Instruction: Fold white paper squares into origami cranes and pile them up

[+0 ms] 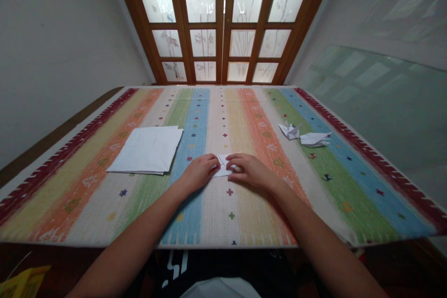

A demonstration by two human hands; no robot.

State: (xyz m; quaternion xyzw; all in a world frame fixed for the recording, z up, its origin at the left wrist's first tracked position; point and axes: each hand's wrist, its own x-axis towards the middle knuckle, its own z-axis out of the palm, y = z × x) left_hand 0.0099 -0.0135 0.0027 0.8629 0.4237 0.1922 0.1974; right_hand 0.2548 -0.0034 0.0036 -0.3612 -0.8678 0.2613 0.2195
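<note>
A small folded piece of white paper (222, 172) lies on the tablecloth in front of me, with crease lines or flap edges showing on its top. My left hand (201, 171) grips its left side, fingers curled and pressed onto the paper. On the opposite side my right hand (248, 169) is closed on the right edge, thumb and fingers bent around it. Parts of the paper are covered by the fingers of both hands.
A stack of white paper sheets (146, 149) sits to the left. Two folded paper figures, one with raised points (289, 131) and a flatter one (314, 139), rest at the right. The striped tablecloth (216, 223) covers the table; wooden doors (223, 23) stand beyond.
</note>
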